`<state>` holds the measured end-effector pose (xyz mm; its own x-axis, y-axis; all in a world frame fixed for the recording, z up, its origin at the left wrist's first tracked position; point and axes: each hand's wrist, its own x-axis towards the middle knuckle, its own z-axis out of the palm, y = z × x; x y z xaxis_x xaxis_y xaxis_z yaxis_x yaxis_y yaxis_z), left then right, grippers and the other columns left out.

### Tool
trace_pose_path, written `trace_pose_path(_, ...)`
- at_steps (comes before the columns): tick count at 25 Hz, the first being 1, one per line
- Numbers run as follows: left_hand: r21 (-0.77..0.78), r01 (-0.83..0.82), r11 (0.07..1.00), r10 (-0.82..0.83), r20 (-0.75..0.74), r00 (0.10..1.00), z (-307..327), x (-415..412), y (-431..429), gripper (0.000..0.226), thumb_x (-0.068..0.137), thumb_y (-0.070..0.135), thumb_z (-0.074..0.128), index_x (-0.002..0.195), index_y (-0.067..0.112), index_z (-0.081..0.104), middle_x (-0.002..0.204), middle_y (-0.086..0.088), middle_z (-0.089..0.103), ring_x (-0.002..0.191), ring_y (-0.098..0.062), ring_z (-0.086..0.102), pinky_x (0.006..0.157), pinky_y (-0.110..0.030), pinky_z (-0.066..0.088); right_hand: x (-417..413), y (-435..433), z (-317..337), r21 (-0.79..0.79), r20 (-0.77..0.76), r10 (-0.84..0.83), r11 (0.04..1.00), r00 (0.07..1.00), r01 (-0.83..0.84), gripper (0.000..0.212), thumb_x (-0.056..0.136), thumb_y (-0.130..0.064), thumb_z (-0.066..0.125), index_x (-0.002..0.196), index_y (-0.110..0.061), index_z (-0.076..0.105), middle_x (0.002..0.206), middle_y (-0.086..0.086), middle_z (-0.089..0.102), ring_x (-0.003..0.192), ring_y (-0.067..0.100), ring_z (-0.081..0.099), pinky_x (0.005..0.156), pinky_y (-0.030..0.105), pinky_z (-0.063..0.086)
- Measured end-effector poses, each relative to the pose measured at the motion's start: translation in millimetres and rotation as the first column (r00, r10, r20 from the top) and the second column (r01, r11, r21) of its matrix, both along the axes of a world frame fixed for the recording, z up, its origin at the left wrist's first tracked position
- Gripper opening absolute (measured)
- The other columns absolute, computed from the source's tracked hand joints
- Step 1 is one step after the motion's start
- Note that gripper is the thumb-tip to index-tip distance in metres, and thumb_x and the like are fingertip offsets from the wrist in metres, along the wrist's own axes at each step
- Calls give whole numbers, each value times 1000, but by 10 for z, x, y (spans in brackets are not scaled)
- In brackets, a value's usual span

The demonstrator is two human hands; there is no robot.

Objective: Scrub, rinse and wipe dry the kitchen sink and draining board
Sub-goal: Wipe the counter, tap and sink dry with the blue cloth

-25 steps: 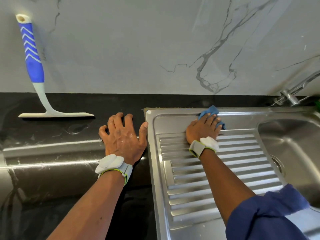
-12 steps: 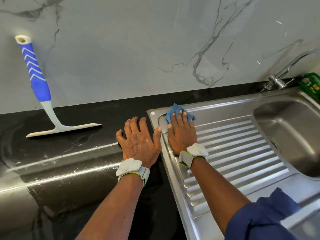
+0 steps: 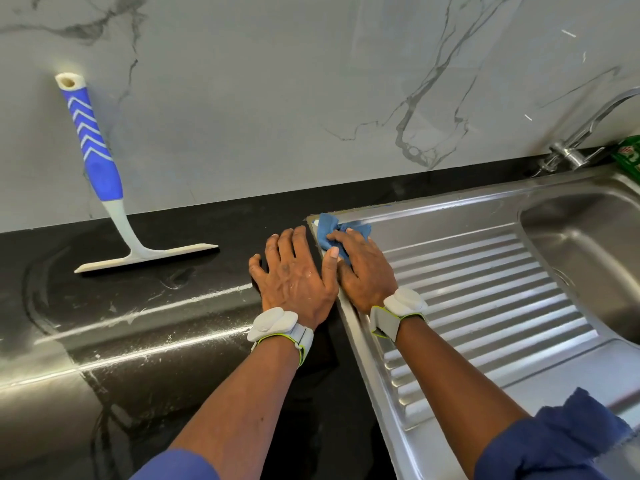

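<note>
A stainless steel draining board (image 3: 485, 289) with ridges fills the right half, and the sink basin (image 3: 588, 244) lies at its far right. My right hand (image 3: 363, 271) presses a small blue cloth (image 3: 327, 228) onto the board's far left corner with its fingers laid over it. My left hand (image 3: 294, 278) lies flat on the black countertop (image 3: 156, 306) just left of the board's rim. Its thumb reaches over the rim and touches my right hand.
A blue and white squeegee (image 3: 104, 174) leans against the marble wall at the left, blade on the counter. The tap (image 3: 568, 150) stands behind the basin, with a green packet (image 3: 628, 154) beside it. Wet streaks cross the countertop.
My right hand has slid the blue cloth leftward along the board's far edge into the left corner. My left hand has stayed flat on the counter, and the view has swung left.
</note>
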<state>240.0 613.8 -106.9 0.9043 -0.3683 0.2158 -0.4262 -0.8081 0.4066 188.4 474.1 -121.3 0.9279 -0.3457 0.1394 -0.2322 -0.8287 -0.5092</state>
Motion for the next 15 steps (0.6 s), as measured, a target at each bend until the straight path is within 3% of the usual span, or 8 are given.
trace_pose_path(2,-12,-3,1000,3,2,1000,-4,6,9,66,100,64,24,144,20,46,146,-2,51,141,-26,41,109,-56,30,-41,49,9,28,73,18,999,997,-21,43,97,-35,42,138,-24,51,138,0,56,125,21,51,105,44,42)
trace_pose_path(4,-44,-17,999,17,-2,1000,2,9,5,63,101,62,25,144,21,46,146,-1,52,141,-25,41,110,-55,29,-86,59,20,9,110,72,997,991,-73,41,98,-32,43,136,-21,53,133,0,58,121,20,53,101,45,43)
trace_pose_path(5,-64,-28,998,28,1,1000,4,6,8,62,101,60,27,144,21,46,146,-1,52,141,-24,41,111,-55,29,-105,69,22,-14,95,104,995,990,-103,42,100,-33,40,138,-21,53,137,0,56,127,20,50,107,47,39)
trace_pose_path(7,-104,-51,993,53,16,998,-7,4,13,60,101,59,29,145,22,46,146,-1,52,141,-23,42,111,-55,29,-101,105,46,-31,-14,157,987,988,-157,49,104,-38,28,150,-25,43,157,-1,40,149,19,27,124,47,15)
trace_pose_path(9,-127,-56,990,59,14,998,-17,6,5,61,100,59,28,146,22,46,147,0,52,141,-23,42,111,-54,28,15,105,89,-40,-112,222,973,969,-228,55,105,-43,19,158,-28,27,167,-4,19,155,14,4,124,40,-1)
trace_pose_path(13,-125,-66,990,67,8,998,-35,25,14,59,101,60,28,145,24,46,147,1,51,142,-22,41,111,-55,28,385,-126,66,-324,-243,230,897,943,-302,61,102,-48,7,160,-32,13,168,-5,12,155,19,3,123,56,4)
trace_pose_path(15,-115,-53,992,55,13,998,-53,37,34,60,101,60,26,145,25,46,148,1,50,143,-21,39,112,-55,28,412,-300,-16,-408,-205,46,904,978,-128,60,101,-47,9,160,-34,12,168,-6,11,155,22,4,121,60,9)
